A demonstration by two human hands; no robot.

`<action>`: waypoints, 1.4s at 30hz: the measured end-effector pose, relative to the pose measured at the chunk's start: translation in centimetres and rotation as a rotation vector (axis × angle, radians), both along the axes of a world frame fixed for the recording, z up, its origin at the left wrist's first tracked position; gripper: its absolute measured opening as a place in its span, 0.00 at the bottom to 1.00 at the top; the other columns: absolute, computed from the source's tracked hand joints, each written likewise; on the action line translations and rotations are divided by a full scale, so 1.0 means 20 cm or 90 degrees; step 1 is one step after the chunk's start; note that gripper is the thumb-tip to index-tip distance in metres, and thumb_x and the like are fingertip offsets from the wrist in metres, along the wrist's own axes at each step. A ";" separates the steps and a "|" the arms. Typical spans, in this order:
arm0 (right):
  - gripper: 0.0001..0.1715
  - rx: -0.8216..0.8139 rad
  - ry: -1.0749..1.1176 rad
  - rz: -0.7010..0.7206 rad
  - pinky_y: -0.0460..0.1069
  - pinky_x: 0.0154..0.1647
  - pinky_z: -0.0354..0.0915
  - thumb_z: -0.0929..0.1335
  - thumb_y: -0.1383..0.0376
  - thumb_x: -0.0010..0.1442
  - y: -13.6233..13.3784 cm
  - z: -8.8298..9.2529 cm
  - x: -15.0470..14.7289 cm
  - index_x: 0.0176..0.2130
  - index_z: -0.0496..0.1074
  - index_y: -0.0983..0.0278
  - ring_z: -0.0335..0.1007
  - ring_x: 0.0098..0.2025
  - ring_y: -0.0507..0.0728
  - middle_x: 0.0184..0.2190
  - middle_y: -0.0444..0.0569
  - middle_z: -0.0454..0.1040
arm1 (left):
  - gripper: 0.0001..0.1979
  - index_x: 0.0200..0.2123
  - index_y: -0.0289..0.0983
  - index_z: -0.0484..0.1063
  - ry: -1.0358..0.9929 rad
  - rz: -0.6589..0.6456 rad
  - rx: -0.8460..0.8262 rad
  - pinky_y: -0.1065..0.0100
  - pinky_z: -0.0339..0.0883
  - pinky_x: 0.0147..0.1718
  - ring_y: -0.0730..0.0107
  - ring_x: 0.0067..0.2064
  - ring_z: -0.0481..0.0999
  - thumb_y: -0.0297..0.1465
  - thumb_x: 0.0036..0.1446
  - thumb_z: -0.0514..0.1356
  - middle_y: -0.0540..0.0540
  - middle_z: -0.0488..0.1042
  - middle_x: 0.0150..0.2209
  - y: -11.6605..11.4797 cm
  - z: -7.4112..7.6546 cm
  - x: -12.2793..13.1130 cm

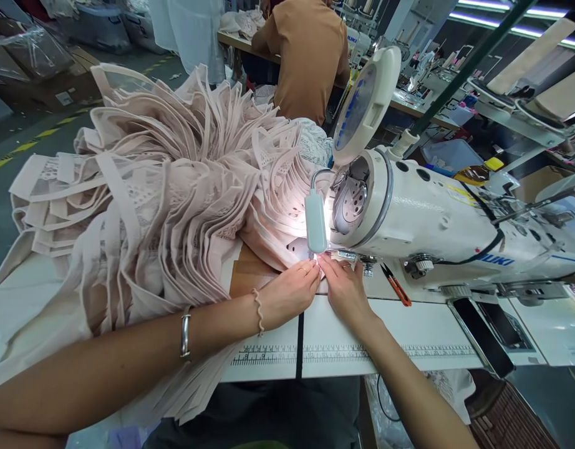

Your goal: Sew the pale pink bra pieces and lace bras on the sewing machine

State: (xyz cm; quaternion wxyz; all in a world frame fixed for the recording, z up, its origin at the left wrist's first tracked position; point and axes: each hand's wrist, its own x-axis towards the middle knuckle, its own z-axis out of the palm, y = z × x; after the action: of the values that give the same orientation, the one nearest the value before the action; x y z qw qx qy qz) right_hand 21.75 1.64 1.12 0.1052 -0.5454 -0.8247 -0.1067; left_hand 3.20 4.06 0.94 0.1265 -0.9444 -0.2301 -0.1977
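My left hand [290,292] and my right hand [346,293] meet under the needle area of a white sewing machine [423,209]. Fingers of both hands are pinched on the edge of a pale pink lace garment [264,234], whose held part is mostly hidden by the fingers and the glare. Just above the fingertips hangs a small pale green lamp [316,221], lit. To the left, a large heap of matching pink garments [175,193] with straps and lace covers the table. Orange-handled thread snips [396,285] lie right of my right hand.
A printed ruler [353,354] runs along the front table edge, crossed by a black strip [300,343]. A phone [481,337] lies at the right. The machine's round cover [367,106] stands raised. Behind it, a person in a brown shirt [310,56] sits facing away.
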 end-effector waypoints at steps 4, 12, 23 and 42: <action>0.35 -0.025 0.013 -0.021 0.59 0.51 0.65 0.57 0.80 0.60 0.00 0.00 0.01 0.60 0.70 0.60 0.71 0.41 0.61 0.51 0.54 0.78 | 0.17 0.53 0.20 0.70 -0.005 -0.006 -0.007 0.57 0.62 0.62 0.56 0.56 0.75 0.18 0.66 0.48 0.31 0.76 0.51 0.01 -0.01 0.00; 0.39 -0.100 -0.055 -0.093 0.63 0.56 0.62 0.55 0.80 0.59 0.00 0.04 -0.02 0.63 0.69 0.58 0.70 0.44 0.61 0.54 0.52 0.76 | 0.16 0.51 0.21 0.71 -0.029 -0.009 0.005 0.56 0.65 0.60 0.57 0.52 0.77 0.17 0.66 0.47 0.32 0.77 0.48 0.02 0.00 -0.01; 0.36 -0.119 -0.064 -0.114 0.65 0.56 0.62 0.56 0.78 0.60 0.03 0.07 -0.04 0.60 0.72 0.57 0.69 0.50 0.67 0.50 0.57 0.77 | 0.15 0.52 0.24 0.70 -0.030 -0.003 -0.042 0.56 0.65 0.59 0.58 0.53 0.77 0.19 0.68 0.48 0.34 0.77 0.49 0.04 0.01 -0.02; 0.33 -0.191 -0.020 -0.133 0.68 0.58 0.61 0.56 0.77 0.62 0.05 0.09 -0.06 0.59 0.72 0.60 0.69 0.54 0.69 0.54 0.61 0.74 | 0.18 0.53 0.23 0.69 -0.027 0.016 -0.048 0.59 0.68 0.54 0.58 0.52 0.75 0.21 0.70 0.43 0.34 0.76 0.48 0.05 0.00 -0.02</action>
State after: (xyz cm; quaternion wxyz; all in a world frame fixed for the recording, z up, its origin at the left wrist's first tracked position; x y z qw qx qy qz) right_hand 20.52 2.56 2.94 -0.0018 -0.6359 -0.7718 -0.0009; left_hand 2.75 5.11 0.87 0.0886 -0.9412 -0.2517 -0.2074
